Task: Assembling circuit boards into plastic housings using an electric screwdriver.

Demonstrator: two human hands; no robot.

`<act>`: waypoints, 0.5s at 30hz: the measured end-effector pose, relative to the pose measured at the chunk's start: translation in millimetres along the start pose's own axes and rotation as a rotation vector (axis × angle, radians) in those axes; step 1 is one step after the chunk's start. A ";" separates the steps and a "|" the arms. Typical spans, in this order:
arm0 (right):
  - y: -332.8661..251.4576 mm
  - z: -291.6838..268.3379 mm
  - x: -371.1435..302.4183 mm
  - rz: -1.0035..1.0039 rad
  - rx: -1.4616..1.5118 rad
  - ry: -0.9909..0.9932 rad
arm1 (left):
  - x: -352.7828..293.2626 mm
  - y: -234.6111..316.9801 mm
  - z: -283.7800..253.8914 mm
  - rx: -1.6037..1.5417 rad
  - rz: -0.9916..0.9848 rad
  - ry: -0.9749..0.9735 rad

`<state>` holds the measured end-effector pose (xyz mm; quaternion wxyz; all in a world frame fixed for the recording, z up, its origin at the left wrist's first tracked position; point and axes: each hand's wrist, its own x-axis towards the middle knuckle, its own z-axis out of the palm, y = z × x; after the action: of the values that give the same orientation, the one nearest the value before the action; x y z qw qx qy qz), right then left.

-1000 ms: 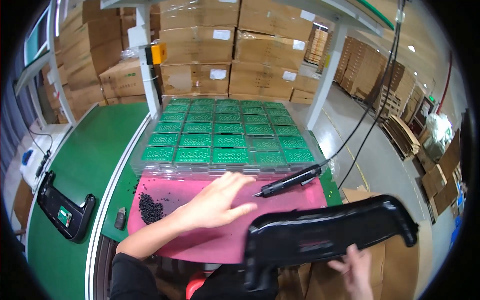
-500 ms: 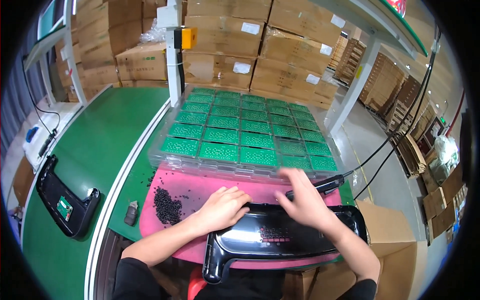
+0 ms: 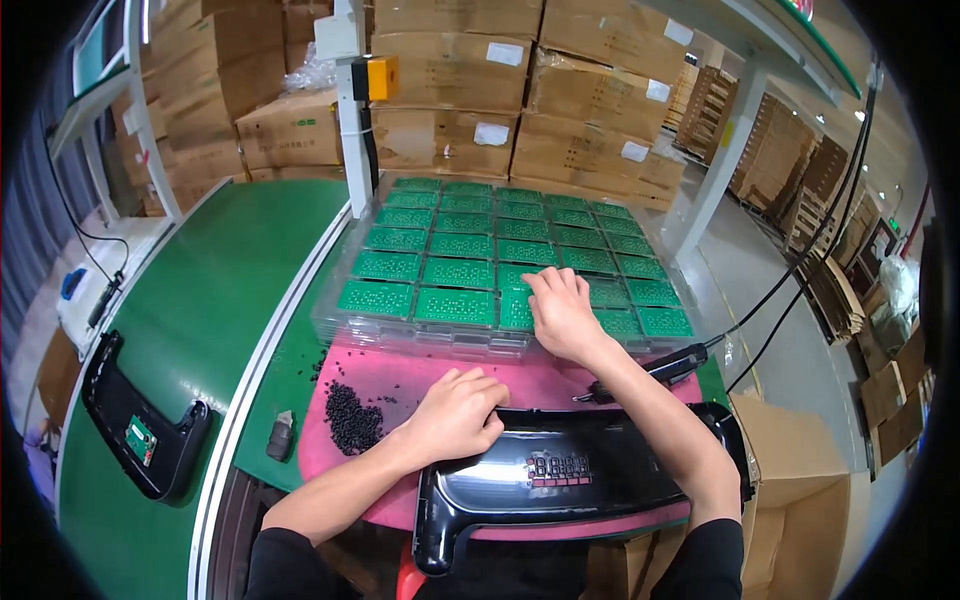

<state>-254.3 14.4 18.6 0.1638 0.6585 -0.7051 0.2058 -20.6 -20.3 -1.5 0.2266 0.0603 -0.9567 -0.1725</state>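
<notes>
A glossy black plastic housing (image 3: 610, 440) with small rectangular cut-outs lies across the pink mat (image 3: 345, 370) in front of me. My left hand (image 3: 460, 415) is closed around its far left edge, fingers curled and the thumb along the rim. My right hand (image 3: 562, 312) is over the front row of a clear plastic tray (image 3: 420, 338) full of green circuit boards. Its fingers are bent down onto one circuit board (image 3: 515, 312), partly covering it; the fingertips' grip is partly hidden. A black electric screwdriver (image 3: 660, 370) with a cable lies beneath my right forearm.
Small black screws (image 3: 352, 420) are heaped on the mat's left side. Beside them stands a small dark object (image 3: 281, 437). Another black housing (image 3: 145, 425) with a board inside lies on the green belt (image 3: 240, 270). An open carton (image 3: 800, 500) is at right; stacked boxes (image 3: 450, 90) stand behind.
My right hand has moved from above the housing, forward and left, to the boards in the tray. My left hand stays on the housing. The whole view has shifted slightly.
</notes>
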 end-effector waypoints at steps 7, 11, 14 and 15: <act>-28.2 -65.5 -17.2 0.018 0.285 0.162 | -3.5 2.7 -15.2 0.033 -0.016 -0.030; -55.1 -102.7 -52.5 0.185 1.075 -0.017 | -4.2 17.1 -36.8 -0.500 -0.084 -0.027; -66.4 -115.5 -81.4 0.186 1.423 -0.098 | -3.2 27.0 -36.0 -0.929 -0.104 -0.122; -65.8 -113.5 -89.7 0.150 1.473 -0.076 | -4.6 28.3 -31.4 -0.979 -0.080 -0.149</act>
<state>-186.2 145.8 76.2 -0.3594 0.5547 -0.4327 0.6131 -3.3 -2.5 33.0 0.1526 -0.0288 -0.7738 -0.6141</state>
